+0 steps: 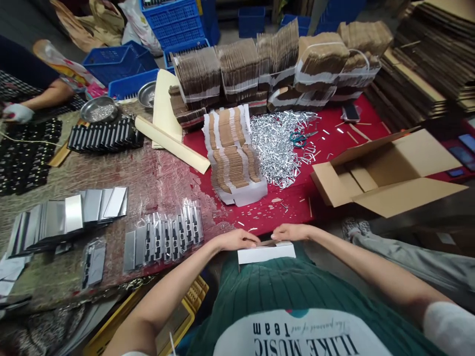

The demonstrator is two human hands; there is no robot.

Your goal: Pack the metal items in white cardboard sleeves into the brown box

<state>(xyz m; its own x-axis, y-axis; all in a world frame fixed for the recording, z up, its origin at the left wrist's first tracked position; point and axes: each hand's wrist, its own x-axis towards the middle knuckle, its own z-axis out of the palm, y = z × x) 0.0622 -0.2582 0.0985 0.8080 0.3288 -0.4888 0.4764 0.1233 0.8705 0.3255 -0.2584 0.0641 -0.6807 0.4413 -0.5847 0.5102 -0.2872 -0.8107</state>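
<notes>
Near the table's front edge, against the green apron, a small white box (266, 253) lies between my hands. My left hand (237, 240) holds its left end, fingers bent over the far side. At the right end, my right hand (291, 231) grips the box's far edge with curled fingers. A brown piece shows along the top of the box between the fingertips. Beyond the hands, a stack of folded brown cardboard pieces (237, 165) with white paper stands beside a heap of shiny metal parts (276, 148).
An open carton (382, 170) is at the right, and green-handled scissors (298, 139) lie on the metal heap. Wrapped metal parts (166, 240) lie at the left. Bundled cardboard (196, 74) lines the back. Another person's gloved hand (18, 112) is at far left.
</notes>
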